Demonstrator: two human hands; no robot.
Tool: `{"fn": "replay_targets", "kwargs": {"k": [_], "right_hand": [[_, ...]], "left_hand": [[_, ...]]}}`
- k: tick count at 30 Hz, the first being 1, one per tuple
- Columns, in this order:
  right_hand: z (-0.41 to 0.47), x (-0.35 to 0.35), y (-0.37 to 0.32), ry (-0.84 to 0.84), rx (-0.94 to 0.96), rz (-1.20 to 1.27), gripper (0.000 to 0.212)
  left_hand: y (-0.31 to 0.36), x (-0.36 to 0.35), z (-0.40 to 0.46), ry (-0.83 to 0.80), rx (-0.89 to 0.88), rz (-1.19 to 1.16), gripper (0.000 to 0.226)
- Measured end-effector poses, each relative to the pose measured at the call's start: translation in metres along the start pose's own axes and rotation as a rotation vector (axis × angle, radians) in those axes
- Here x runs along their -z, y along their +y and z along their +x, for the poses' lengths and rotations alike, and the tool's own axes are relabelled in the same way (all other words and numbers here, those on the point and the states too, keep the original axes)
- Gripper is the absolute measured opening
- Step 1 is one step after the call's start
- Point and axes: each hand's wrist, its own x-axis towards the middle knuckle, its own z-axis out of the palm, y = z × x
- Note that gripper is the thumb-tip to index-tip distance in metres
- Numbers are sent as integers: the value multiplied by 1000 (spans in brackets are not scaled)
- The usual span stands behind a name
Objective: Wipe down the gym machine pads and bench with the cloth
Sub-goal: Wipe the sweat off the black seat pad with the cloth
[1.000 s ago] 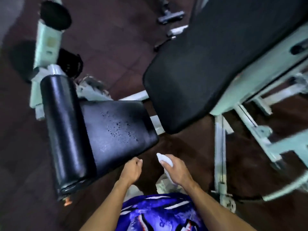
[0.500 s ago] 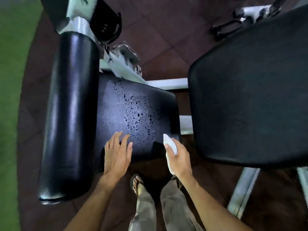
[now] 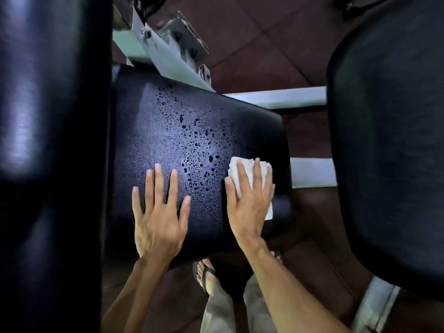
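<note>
A black seat pad (image 3: 168, 131) fills the middle of the view, dotted with many water droplets near its centre. My right hand (image 3: 249, 203) lies flat on the pad's right side and presses a folded white cloth (image 3: 249, 168) against it. The cloth shows past my fingertips and beside my palm. My left hand (image 3: 159, 210) rests flat on the pad with fingers spread and nothing under it. A thick black roller pad (image 3: 48, 140) runs down the left. A large black bench pad (image 3: 389, 140) stands at the right.
Pale metal frame bars (image 3: 276, 97) join the seat pad to the bench, and a bracket (image 3: 173, 44) rises behind the seat. The floor (image 3: 264, 39) is dark red-brown tile. My sandalled foot (image 3: 206, 275) and trouser legs are below the pad's near edge.
I have leaned in much closer. My right hand moved from the pad's near edge onto its surface and pressed the cloth flat. My left hand slid further onto the pad.
</note>
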Motion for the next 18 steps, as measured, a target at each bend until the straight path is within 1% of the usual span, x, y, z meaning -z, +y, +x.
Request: {"fn": "replay_targets", "kwargs": {"k": [2, 5, 6, 7, 8, 10, 12, 14, 16, 17, 18], "right_hand": [[-13, 0, 4, 36, 59, -15, 43], [-41, 15, 37, -46, 263, -33, 42], [-48, 20, 53, -75, 304, -47, 43], [-51, 26, 64, -84, 304, -55, 42], [-52, 28, 73, -66, 268, -48, 42], [-35, 29, 79, 22, 129, -7, 38], [6, 22, 72, 99, -47, 1, 38], [64, 10, 56, 152, -159, -1, 37], [115, -5, 32, 216, -141, -14, 38], [129, -11, 14, 228, -95, -24, 39], [131, -17, -3, 202, -28, -30, 42]], "left_hand": [[2, -2, -1, 18, 5, 51, 61], [1, -2, -2, 25, 4, 68, 60], [1, -2, -2, 29, 3, 52, 59], [2, -1, -1, 28, 8, 36, 59], [2, -1, -1, 22, 16, 21, 60], [3, 1, 0, 7, 27, -2, 61], [4, 1, 0, 1, 30, -3, 62], [3, 0, 1, 3, 34, -12, 63], [4, -1, 1, 5, 43, -3, 63], [5, -2, 1, 5, 46, 4, 63], [6, -2, 2, 4, 48, 4, 63]]}}
